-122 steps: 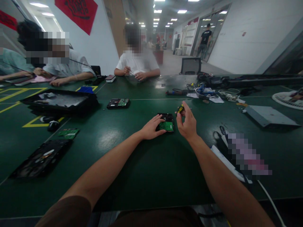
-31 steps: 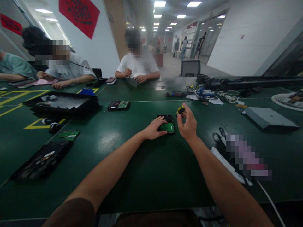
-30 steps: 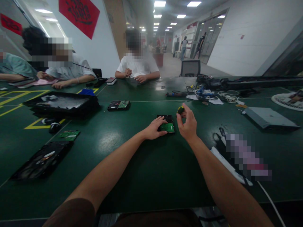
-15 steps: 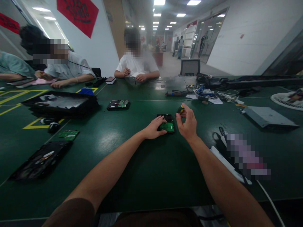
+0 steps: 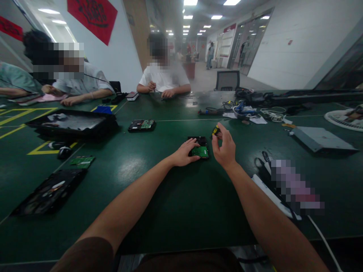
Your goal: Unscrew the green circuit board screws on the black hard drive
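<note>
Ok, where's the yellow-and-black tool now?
In the head view, the tool is right of centre, in the right hand, right of the drive under the left hand.

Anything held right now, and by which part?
The right hand holds a yellow-and-black tool, apparently by its handle; the left hand lies spread on the hard drive.

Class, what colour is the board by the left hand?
The board is green; see the head view.
</note>
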`<state>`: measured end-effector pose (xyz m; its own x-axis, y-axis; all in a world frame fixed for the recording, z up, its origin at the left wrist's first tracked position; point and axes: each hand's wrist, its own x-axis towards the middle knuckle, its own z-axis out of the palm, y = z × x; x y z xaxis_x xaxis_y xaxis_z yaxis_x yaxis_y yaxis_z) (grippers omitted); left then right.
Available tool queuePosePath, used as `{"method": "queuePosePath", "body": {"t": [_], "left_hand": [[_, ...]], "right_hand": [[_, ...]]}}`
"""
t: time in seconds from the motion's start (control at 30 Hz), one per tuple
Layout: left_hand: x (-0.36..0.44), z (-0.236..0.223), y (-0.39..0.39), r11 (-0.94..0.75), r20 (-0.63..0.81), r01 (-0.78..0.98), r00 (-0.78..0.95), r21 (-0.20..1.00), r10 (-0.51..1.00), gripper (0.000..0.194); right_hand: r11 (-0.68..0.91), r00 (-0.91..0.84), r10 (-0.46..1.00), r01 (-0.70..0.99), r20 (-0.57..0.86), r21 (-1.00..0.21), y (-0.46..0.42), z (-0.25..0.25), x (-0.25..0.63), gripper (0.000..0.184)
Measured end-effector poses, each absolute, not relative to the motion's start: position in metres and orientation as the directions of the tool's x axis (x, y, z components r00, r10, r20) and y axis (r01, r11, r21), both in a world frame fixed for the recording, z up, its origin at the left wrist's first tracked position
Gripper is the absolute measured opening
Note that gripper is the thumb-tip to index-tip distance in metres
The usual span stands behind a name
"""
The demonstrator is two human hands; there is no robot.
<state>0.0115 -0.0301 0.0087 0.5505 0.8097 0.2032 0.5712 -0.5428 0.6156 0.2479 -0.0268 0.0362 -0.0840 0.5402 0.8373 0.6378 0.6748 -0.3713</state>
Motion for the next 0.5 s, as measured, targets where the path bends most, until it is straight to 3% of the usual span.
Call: {"method": "queuePosePath", "body": {"t": [0.5], "left_hand": [[0.0113, 0.0092, -0.0305, -0.555, 0.212, 0.572, 0.556, 0.604, 0.804, 0.067]], "right_hand": [[0.673, -0.078, 0.544, 0.636, 0.836, -0.378, -0.0281, 0.0374, 0.2478, 0.058]]}}
